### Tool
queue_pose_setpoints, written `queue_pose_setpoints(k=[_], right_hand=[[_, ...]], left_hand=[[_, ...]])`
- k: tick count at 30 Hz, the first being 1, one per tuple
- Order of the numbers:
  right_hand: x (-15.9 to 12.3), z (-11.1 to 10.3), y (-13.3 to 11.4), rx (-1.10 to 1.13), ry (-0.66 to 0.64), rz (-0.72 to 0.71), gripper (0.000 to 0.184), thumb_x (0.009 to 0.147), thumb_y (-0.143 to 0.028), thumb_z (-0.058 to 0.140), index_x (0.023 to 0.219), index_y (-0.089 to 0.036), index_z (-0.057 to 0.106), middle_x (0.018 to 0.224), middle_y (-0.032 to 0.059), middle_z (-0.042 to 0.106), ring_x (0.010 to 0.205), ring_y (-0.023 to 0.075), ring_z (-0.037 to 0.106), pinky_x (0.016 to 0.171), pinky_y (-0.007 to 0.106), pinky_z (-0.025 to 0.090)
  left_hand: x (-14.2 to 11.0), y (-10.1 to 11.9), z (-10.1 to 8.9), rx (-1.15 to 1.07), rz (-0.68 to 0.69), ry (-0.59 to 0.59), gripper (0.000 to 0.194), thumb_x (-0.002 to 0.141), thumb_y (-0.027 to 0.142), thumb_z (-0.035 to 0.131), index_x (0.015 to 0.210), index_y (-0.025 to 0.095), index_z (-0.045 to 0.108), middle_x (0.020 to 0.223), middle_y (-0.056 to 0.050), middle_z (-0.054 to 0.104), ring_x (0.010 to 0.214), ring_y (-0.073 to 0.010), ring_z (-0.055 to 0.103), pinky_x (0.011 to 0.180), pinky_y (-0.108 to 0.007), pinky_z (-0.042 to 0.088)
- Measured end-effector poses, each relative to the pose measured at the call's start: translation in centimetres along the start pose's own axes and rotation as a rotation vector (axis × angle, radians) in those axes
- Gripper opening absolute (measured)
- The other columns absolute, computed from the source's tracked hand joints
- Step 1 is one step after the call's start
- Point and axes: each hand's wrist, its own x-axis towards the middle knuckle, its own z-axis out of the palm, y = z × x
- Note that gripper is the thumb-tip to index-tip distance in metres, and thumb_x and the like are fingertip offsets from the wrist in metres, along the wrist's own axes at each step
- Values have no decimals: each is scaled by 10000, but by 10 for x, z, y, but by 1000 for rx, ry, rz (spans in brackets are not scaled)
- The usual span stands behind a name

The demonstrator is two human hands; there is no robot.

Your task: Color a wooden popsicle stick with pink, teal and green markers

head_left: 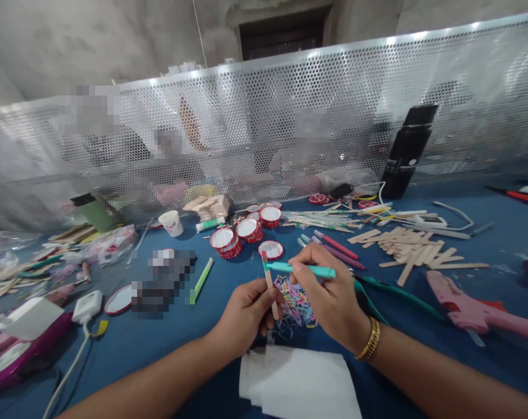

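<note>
Between the thumb and fingers of my left hand (253,311), a wooden craft stick (270,282) is held upright, its top end coloured red with a green band below. My right hand (327,285) is closed around a turquoise marker (307,269), whose tip touches the stick near the green band. Behind the hands lies a pile of thin multicoloured rubber bands (296,302), partly hidden by the fingers. Several capped markers, such as a pink one (338,245), rest just beyond my right hand. White paper (305,384) lies below both hands.
Round red-and-white tins (249,228) and a paper cup (171,223) stand farther back. Loose craft sticks (414,247), a pink glue gun (473,305) and a black bottle (407,154) are on the right. A perforated metal screen (264,116) runs along the back. A cable (67,372) crosses the left.
</note>
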Motion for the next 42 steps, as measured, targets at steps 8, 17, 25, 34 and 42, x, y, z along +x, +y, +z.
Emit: queue_pose_setpoints(k=[8,17,25,34,42], right_hand=[[-1,-1,-1,-13,-17,-1,222,904,-239,475,696,-213,547,676,-9,578,688,161,517,709,335,381],[0,-2,-2,-20,38,13,216,899,-239,485,692,-218,540,661,-13,558,696,163,518,702,328,385],[0,-1,-2,-3,19,-1,219,899,-230,477,691,-215,547,676,-10,572,697,162,528,695,322,385],[0,-1,-2,-35,12,6,223,906,-235,482,692,-220,544,668,-5,574,697,169,518,690,329,384],[-1,-3,-3,-30,30,2,225,905,-229,483,686,-218,537,670,-3,568,699,167,524,686,329,387]], left_hand=[[0,-1,0,-3,21,-4,429,791,573,618,776,145,588,592,24,543,438,-56,454,365,-145,343],[-1,-1,-1,-12,11,13,425,790,569,624,791,145,602,592,22,550,430,-54,453,365,-142,339],[0,-1,1,3,18,-4,408,800,557,616,780,150,591,597,23,545,440,-59,457,366,-146,340],[-1,0,0,-1,19,5,401,806,548,617,779,148,601,596,23,549,438,-59,457,371,-152,345],[-1,0,0,-11,15,10,402,801,551,626,780,150,599,593,26,548,435,-58,455,370,-150,342]])
